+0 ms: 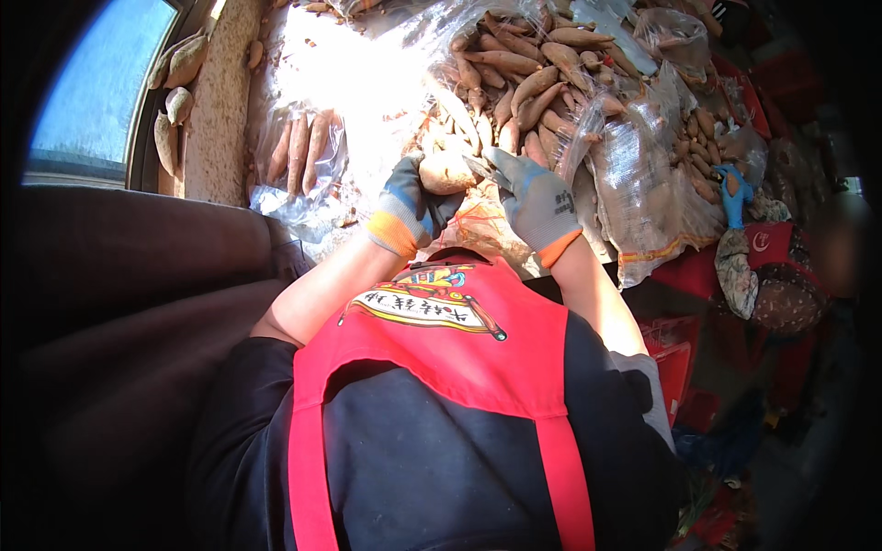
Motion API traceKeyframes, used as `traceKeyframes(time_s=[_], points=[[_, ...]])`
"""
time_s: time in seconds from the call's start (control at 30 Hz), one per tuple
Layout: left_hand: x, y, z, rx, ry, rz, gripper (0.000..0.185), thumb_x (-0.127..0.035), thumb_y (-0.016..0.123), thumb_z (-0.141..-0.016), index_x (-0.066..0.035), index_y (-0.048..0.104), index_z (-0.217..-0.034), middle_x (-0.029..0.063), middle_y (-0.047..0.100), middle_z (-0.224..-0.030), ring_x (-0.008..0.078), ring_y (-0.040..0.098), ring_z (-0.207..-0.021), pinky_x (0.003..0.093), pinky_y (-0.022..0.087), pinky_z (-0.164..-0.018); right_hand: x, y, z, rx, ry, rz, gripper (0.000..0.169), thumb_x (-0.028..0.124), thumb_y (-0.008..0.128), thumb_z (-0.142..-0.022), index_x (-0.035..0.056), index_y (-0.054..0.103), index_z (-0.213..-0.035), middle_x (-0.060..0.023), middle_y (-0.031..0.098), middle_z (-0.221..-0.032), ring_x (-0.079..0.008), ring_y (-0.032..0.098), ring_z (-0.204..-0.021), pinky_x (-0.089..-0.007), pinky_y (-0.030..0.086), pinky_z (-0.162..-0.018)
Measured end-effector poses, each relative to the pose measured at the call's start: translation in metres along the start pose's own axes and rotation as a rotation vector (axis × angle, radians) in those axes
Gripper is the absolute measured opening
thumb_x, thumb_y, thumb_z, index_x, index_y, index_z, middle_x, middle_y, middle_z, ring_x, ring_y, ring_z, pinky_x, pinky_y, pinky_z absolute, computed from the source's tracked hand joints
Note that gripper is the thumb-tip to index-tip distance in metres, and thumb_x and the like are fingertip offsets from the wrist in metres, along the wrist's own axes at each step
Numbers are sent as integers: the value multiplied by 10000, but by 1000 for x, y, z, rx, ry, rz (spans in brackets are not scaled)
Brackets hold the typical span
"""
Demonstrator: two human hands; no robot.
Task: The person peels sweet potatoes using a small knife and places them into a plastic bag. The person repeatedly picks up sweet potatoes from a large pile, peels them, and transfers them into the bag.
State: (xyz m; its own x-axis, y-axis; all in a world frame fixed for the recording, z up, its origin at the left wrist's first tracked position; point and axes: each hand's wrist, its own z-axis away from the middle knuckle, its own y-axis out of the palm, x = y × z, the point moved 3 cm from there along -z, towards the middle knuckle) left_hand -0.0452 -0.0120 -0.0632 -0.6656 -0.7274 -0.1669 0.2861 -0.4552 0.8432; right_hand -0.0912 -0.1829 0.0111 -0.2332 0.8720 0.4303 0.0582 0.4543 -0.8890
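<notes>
My left hand [413,200], in a grey and blue work glove with an orange cuff, grips a thick sweet potato [444,173] from its left side. My right hand [534,193], gloved alike, is closed around a small knife [480,167]. Its blade points left and lies against or just beside the sweet potato's right end; I cannot tell if it cuts in. Just beyond both hands rises a large heap of sweet potatoes [513,62] on clear plastic. Strong sunlight washes out part of the surface left of the heap.
Several sweet potatoes lie in a clear plastic bag [336,148] at left. More rest on the window sill [165,148]. A woven sack [637,179] stands right of the heap. At far right, a co-worker's blue-gloved hand [732,189] is near smaller sweet potatoes [696,155]. A red crate [672,365] stands lower right.
</notes>
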Motion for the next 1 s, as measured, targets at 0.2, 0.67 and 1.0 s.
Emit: traceKeyframes(time_s=[0.2, 0.67, 1.0], points=[[-9, 20, 24, 257, -101, 28, 510, -367, 452, -930, -7, 515, -1286, 181, 633, -1197, 334, 659, -1051, 472, 568, -917, -69, 25, 22, -23, 236, -71, 357, 61, 544, -906, 88, 606, -1257, -176, 692, -966, -345, 669, -865, -393, 513, -740], [2, 12, 13, -137, 34, -10, 425, -355, 497, -939, -33, 565, -1206, 153, 664, -1121, 291, 674, -1019, 443, 581, -893, 21, -4, 19, 17, -40, 137, 734, 214, 642, -804, 98, 366, -1474, -170, 653, -1033, -322, 670, -876, -440, 435, -965], [4, 19, 30, -251, 59, -152, 423, -369, 541, -892, -69, 596, -1184, 120, 688, -1105, 286, 688, -973, 430, 582, -862, -37, 33, 12, 57, 235, 132, 535, 182, 527, -883, 76, 451, -1401, -221, 652, -1089, -373, 648, -962, -461, 476, -897]])
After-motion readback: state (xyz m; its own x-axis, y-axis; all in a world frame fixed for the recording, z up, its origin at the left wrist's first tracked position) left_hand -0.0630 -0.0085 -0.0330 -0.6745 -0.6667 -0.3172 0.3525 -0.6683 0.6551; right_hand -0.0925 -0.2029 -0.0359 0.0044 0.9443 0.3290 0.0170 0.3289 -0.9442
